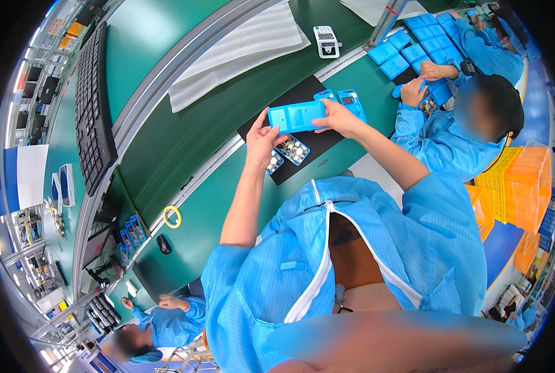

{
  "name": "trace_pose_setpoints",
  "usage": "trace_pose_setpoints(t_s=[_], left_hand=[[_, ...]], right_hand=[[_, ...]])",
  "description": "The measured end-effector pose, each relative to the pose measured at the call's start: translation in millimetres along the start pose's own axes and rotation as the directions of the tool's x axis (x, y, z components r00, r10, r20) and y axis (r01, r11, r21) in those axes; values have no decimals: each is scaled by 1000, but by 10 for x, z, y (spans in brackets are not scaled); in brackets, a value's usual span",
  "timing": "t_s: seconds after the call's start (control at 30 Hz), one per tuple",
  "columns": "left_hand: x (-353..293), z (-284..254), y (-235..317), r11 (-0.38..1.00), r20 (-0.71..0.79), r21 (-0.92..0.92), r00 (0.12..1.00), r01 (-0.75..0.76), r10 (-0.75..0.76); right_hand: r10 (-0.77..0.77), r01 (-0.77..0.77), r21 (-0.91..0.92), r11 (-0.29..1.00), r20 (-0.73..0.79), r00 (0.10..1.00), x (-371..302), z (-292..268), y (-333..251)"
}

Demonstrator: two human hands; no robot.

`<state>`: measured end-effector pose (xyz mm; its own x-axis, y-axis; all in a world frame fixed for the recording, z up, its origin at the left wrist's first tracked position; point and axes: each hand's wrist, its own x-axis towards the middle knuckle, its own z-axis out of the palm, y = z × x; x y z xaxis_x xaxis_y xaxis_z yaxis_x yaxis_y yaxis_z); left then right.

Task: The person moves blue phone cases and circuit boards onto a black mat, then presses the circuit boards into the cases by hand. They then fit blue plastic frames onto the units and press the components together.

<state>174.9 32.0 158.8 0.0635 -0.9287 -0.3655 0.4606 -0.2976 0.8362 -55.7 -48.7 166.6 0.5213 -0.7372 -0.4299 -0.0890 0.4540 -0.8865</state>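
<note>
A flat, rectangular blue plastic casing (297,117) is held up over the bench, with shallow recesses on the face I see. My left hand (262,138) grips its left end, fingers behind and thumb at the lower edge. At the opposite end, my right hand (338,119) pinches the casing near its right edge. Beneath it lies a black mat (318,146). Two blue housings with silvery parts inside, an open housing (293,151) and another housing (273,163), rest near my left hand. Beyond my right hand lie more blue housings (350,99), partly covered.
A white handheld device (326,42) and white foam sheets (240,50) lie farther back. At left are a yellow ring (172,217), a black mouse (163,244) and a keyboard (91,105). A co-worker (457,124) sits at right by blue casings (414,46); orange crates (526,186) stand behind.
</note>
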Motion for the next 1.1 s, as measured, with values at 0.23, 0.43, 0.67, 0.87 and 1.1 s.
trace_pose_setpoints(t_s=[0.23,0.43,0.67,0.87,1.1], left_hand=[[69,-130,-14,973,-22,-81,975,217,-220],[141,-278,111,941,19,-211,964,263,-265],[-180,-34,375,975,86,-56,974,217,-212],[-531,112,469,376,220,818,841,-435,494],[-739,243,579,393,259,759,795,-519,549]], right_hand=[[150,-162,76,984,145,978,91,-33,-107],[-652,591,-770,242,322,686,-138,14,-181],[-779,593,-805,31,352,519,-278,39,-334],[-734,634,-692,346,222,642,-499,194,-478],[-705,613,-670,418,186,684,-680,244,-583]])
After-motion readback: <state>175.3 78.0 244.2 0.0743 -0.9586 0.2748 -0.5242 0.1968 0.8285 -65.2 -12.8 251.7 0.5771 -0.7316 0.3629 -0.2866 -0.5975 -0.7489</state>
